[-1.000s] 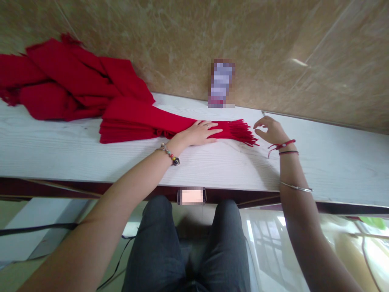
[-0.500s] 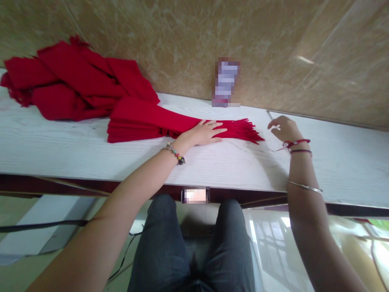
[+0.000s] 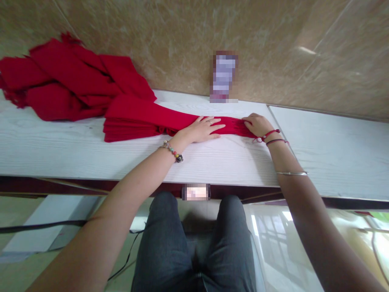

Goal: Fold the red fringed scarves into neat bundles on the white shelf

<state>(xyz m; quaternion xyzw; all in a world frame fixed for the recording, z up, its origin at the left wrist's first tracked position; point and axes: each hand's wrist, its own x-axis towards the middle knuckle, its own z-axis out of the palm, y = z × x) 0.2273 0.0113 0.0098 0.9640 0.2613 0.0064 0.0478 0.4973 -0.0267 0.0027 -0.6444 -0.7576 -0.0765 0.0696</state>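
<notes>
A red fringed scarf (image 3: 173,116), folded lengthwise into a narrow strip, lies across the white bench top. My left hand (image 3: 200,129) rests flat on it, fingers spread, a ring on one of them. At the scarf's right end my right hand (image 3: 257,123) is closed over the fringe (image 3: 238,126), its fingers curled and partly hidden. The scarf's left end widens into several stacked layers. Behind that end is a loose heap of red cloth (image 3: 69,85), also with some fringe.
The white wood-grain bench top (image 3: 146,160) runs along a brown marbled wall (image 3: 170,36). A blurred-out phone-like object (image 3: 224,77) leans on the wall. Another blurred rectangle (image 3: 196,192) is at the bench's front edge, above my knees. A seam crosses the bench at right.
My right hand has come left and down onto the scarf's fringe, which was spread out before and is now gathered. My left hand stays on the scarf.
</notes>
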